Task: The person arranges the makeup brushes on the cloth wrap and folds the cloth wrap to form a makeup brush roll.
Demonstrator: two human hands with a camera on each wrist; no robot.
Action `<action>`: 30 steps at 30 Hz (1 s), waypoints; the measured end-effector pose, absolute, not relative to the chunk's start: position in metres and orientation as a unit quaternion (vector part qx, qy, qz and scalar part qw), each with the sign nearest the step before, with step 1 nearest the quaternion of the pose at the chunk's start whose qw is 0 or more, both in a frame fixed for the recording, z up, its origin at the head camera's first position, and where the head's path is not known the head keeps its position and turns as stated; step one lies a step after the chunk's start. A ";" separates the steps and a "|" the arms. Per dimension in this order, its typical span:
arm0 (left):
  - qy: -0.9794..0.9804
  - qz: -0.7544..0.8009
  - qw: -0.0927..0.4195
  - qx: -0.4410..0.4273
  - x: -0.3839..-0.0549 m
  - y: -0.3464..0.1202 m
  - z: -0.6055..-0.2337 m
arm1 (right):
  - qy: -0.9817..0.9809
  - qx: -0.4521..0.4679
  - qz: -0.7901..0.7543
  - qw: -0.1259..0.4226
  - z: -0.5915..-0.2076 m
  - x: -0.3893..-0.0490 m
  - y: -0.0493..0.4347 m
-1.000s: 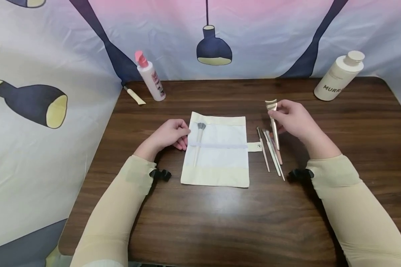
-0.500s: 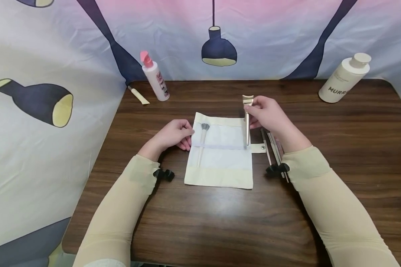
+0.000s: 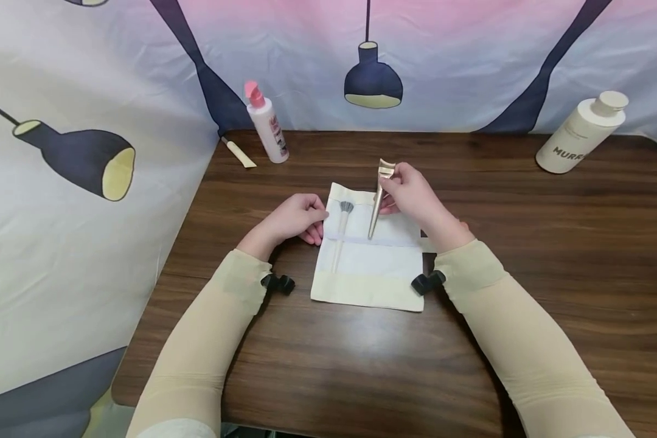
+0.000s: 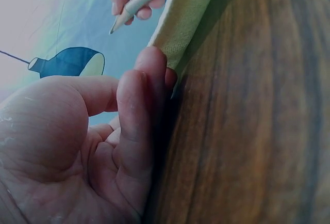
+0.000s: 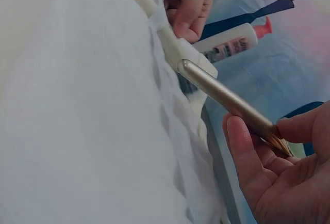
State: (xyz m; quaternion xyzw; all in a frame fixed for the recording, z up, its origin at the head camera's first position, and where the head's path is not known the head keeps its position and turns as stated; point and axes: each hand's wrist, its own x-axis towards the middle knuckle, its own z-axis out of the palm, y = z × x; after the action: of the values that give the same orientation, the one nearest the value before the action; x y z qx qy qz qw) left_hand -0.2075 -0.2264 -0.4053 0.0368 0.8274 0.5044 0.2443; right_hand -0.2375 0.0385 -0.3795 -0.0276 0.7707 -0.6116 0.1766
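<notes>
A cream cloth brush roll [image 3: 378, 283] lies spread on the table, with a makeup brush [image 3: 344, 222] tucked in its left side, grey bristles up. My left hand [image 3: 300, 220] pinches the roll's left edge between thumb and fingers; in the left wrist view the fingertips meet the cloth edge [image 4: 193, 22]. My right hand [image 3: 413, 194] holds a shiny gold tool [image 3: 376, 210] with a wide, curved head, pinched near that head. Its handle [image 5: 227, 95] slants down over the upper middle of the roll, right of the brush. My right forearm hides most of the strap.
A pump bottle [image 3: 268, 131] with a pink top and a small cream tube-like item [image 3: 239, 153] stand and lie at the back left. A white bottle [image 3: 580, 134] stands at the back right. A printed curtain [image 3: 306, 73] hangs behind the table.
My right hand has carried the gold tool left, from above the loose brushes to over the roll. Those brushes are now hidden by my right arm. My left hand keeps its place on the edge.
</notes>
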 end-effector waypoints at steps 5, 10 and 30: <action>0.829 0.505 0.238 0.037 -0.208 -0.226 -0.409 | 0.765 -0.034 -0.621 0.167 -0.385 -0.238 0.031; 0.824 0.505 0.255 0.037 -0.207 -0.224 -0.411 | 0.760 -0.022 -0.625 0.175 -0.393 -0.238 0.029; 0.828 0.504 0.245 0.026 -0.210 -0.224 -0.408 | 0.737 -0.028 -0.633 0.236 -0.399 -0.236 0.022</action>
State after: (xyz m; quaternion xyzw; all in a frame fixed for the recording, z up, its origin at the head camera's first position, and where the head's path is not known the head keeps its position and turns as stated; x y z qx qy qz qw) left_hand -0.2101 -0.2241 -0.4083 0.0264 0.8275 0.5043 0.2454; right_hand -0.2360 0.0224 -0.3993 -0.0281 0.7368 -0.6330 0.2358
